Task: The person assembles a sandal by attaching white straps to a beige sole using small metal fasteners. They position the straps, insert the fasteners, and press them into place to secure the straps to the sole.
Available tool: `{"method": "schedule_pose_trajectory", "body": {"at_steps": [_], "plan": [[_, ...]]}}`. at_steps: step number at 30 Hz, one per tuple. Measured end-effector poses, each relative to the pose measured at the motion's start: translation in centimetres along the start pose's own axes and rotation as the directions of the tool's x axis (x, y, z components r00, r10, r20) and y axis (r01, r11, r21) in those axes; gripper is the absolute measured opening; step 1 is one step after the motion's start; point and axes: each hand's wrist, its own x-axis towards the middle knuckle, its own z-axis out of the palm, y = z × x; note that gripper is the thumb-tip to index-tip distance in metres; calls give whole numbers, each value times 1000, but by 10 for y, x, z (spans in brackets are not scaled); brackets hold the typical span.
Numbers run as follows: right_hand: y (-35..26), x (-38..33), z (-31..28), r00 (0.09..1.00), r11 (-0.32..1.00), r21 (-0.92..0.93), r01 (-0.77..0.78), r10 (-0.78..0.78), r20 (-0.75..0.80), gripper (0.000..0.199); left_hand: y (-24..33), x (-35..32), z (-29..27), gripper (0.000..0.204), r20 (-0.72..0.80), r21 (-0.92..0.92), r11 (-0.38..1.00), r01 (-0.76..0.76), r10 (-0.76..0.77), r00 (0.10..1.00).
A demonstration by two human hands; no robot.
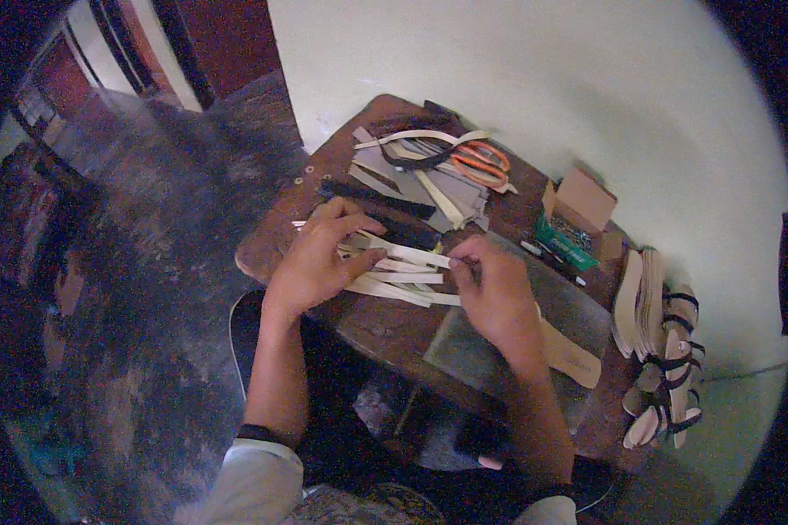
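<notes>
Head view: the left hand (320,258) and right hand (495,293) pinch opposite ends of a pale strip (407,254), held just above a fan of similar strips (394,284) on the brown surface (376,328). Behind them lie dark and grey strips (411,184) and orange scissors (481,164). To the right stand a small cardboard box (587,197), a green packet (565,245), stacked insoles (639,302) and strapped sandals (670,376).
</notes>
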Motion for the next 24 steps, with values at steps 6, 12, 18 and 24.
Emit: {"method": "schedule_pose_trajectory", "body": {"at_steps": [6,12,18,24], "plan": [[-3,-39,-77,993,957,265,-121,114,43,13,60,-7,35,28,-107,157,963,-220,238,965],[26,-90,-121,989,830,545,-123,150,-4,16,91,-7,66,18,-76,-62,958,-281,276,958],[58,-130,-130,972,833,545,-93,194,-132,17,130,-20,98,13,298,-445,896,-9,157,941],[78,-137,-138,890,767,626,-144,377,-257,13,157,-15,112,16,397,-433,878,205,-19,918]]}}
